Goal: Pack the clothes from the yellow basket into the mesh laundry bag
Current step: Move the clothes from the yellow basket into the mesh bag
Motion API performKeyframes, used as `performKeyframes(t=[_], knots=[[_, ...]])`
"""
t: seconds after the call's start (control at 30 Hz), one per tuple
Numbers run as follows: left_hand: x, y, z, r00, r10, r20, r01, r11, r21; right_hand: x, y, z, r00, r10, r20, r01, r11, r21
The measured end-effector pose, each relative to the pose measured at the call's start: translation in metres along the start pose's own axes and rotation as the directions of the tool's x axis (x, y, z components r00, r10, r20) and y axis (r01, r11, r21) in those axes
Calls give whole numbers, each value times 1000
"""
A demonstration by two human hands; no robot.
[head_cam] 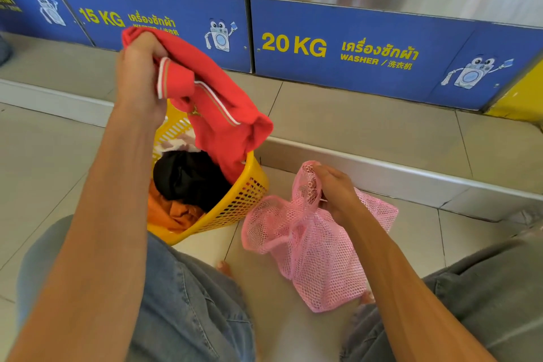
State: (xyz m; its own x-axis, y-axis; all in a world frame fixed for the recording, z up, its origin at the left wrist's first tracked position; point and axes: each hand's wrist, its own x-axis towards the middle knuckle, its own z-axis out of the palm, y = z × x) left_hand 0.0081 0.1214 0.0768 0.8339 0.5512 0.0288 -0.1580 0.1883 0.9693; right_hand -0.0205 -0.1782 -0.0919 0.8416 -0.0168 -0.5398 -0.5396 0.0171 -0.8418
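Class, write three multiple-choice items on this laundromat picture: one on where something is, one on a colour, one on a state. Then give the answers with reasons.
1. Where does the mesh laundry bag lie?
A. inside the basket
B. on the floor, right of the basket
C. on top of a washer

2. What colour is the shirt being lifted?
A. red
B. green
C. white

3. What is the state of the yellow basket?
A. empty
B. turned upside down
C. holding clothes

Answers:
1 B: the pink bag rests on the tiles beside the basket, its top gripped by the right hand.
2 A: the left hand holds up a red shirt with striped trim, its lower end hanging at the basket's rim.
3 C: a black garment and an orange garment lie inside it.
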Motion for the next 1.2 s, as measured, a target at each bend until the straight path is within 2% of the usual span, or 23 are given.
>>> performKeyframes(t=[0.07, 0.17, 0.27, 0.37, 0.47, 0.57, 0.63, 0.73, 0.77, 0.8, 0.83, 0.93, 1.0, 1.2], knots=[[-2, -10, 6, 999, -30, 41, 29, 999, 30, 1, 2, -1, 1000, 0, 7, 0, 1000, -1], [-11, -26, 19, 998, -55, 38, 44, 968, 248, 2, 4, -2, 1000, 3, 7, -3, 1000, -11], [-18, -50, 23, 984, -109, 138, 21, 852, 523, 4, 7, -4, 1000, 8, -1, -8, 1000, -5], [-22, -82, 23, 936, -269, 226, 26, 696, 718, 5, 8, -5, 1000, 23, -10, -22, 1000, 9], [-30, -113, 29, 832, -506, 228, 57, 487, 872, 5, 8, -8, 999, 20, -34, -19, 999, 25], [-35, -131, 37, 673, -704, 227, 51, 351, 935, 4, 6, -12, 999, 13, -49, -12, 1000, 15], [-30, -139, 41, 588, -776, 231, -34, 261, 965, 4, 6, -13, 999, 8, -40, -7, 1000, 1], [-20, -159, 46, 424, -888, 180, -213, 96, 972, 2, 9, -13, 1000, -15, -20, 14, 998, -55], [-13, -174, 46, 407, -899, 162, -276, 49, 960, 1, 10, -13, 1000, -23, -15, 22, 997, -79], [-12, -181, 47, 431, -890, 149, -324, 2, 946, 1, 10, -13, 999, -30, -15, 28, 994, -106], [-18, -178, 47, 486, -861, 148, -357, -41, 933, 2, 10, -13, 999, -38, -16, 36, 991, -129], [-25, -173, 41, 700, -684, 204, -291, -12, 957, 2, 9, -14, 999, -39, -5, 38, 986, -162], [-24, -175, 30, 796, -577, 186, -220, 10, 975, 0, 3, -18, 1000, -28, -1, 28, 987, -161], [-18, -194, -2, 900, -416, 129, -164, -50, 985, -3, -31, -48, 995, -21, -93, 16, 998, -53]])
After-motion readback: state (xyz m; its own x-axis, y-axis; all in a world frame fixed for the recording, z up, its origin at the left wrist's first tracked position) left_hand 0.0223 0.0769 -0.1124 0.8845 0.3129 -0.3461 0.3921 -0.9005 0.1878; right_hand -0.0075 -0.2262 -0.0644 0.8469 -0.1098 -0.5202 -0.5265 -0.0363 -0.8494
